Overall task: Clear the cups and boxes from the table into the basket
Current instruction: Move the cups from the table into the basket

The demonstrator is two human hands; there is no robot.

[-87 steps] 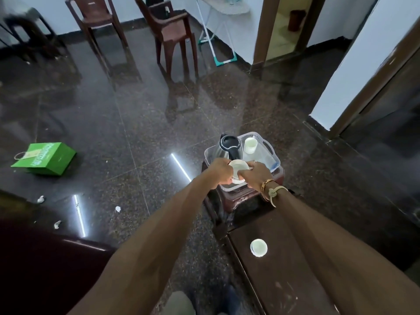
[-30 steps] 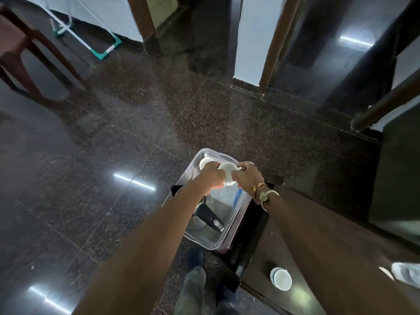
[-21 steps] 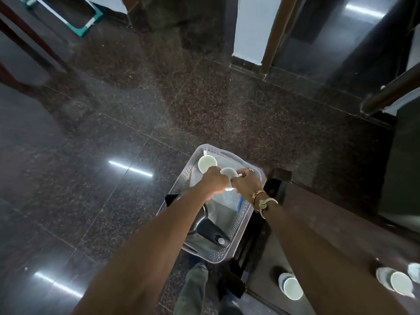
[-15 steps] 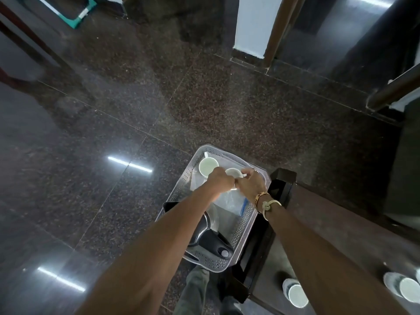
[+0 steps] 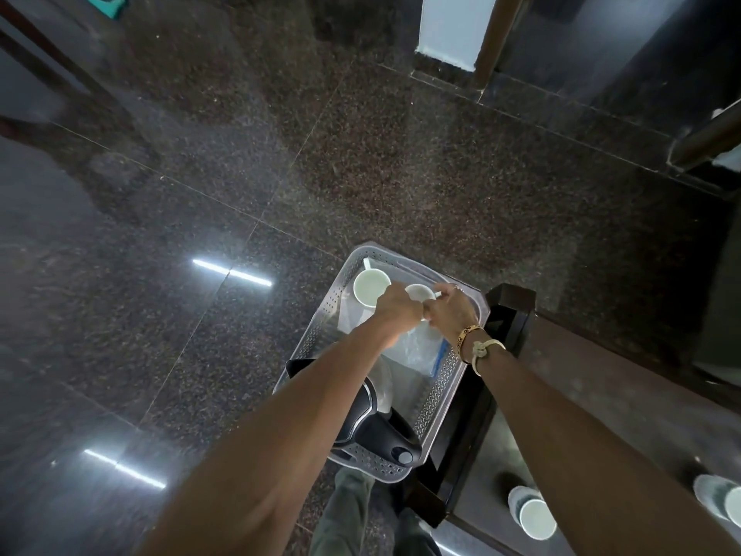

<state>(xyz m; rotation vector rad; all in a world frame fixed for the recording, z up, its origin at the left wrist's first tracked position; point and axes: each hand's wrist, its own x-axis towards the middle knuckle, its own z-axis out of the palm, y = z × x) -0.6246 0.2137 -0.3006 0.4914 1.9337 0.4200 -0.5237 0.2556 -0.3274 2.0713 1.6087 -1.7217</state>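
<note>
Left hand [image 5: 396, 311] and right hand [image 5: 450, 313]: both grips clenched on small white cup [image 5: 419, 292], held over far end of basket [image 5: 320, 327].

Could go wrong: hands let go too high, cup drops, bangs second cup [image 5: 371, 286] just beside it, may chip. Soft plastic bag [image 5: 417, 347] underneath may make it tip.

Count: four cups. One held, one in basket, two on tabletop [image 5: 493, 467]: near cup [image 5: 531, 513], edge cup [image 5: 717, 499]. One kettle [image 5: 381, 431]. No boxes seen.
</note>
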